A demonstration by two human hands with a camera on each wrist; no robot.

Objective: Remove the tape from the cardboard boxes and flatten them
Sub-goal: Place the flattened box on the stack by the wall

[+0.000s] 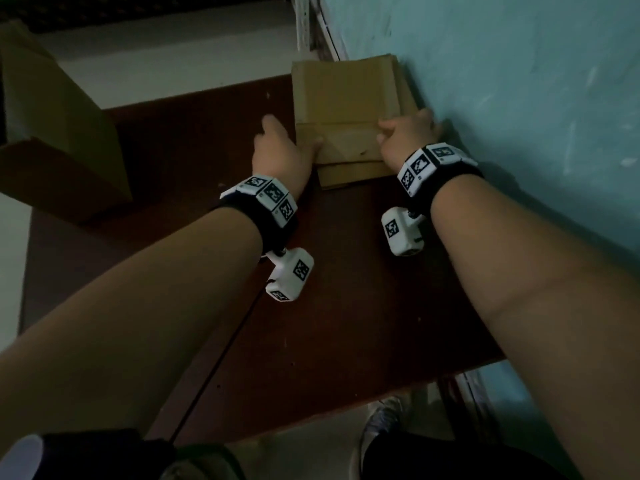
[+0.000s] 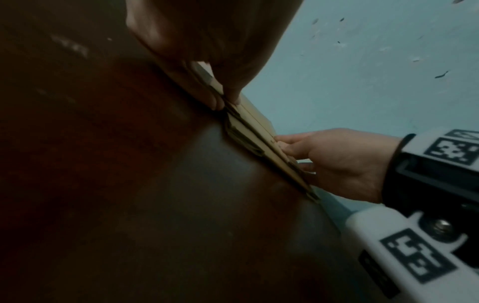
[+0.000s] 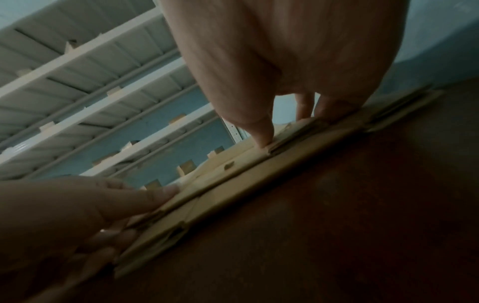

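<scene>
A stack of flattened cardboard boxes (image 1: 346, 98) lies on the dark brown table (image 1: 311, 289), right against the teal wall. My left hand (image 1: 304, 147) pinches the stack's near left corner, thumb on top and fingers at the edge; the left wrist view shows this pinch (image 2: 220, 100). My right hand (image 1: 398, 129) holds the near right side of the stack. Its thumb presses the top sheet (image 3: 261, 141) and its fingers curl at the far edge. The layered edges of the cardboard (image 2: 255, 125) show between both hands. No tape is visible.
A larger cardboard box (image 1: 59, 133) stands at the table's left edge. The teal wall (image 1: 519, 98) borders the table on the right. A white metal shelf upright (image 1: 303, 22) rises behind the stack. My shoe (image 1: 381, 420) is on the floor below.
</scene>
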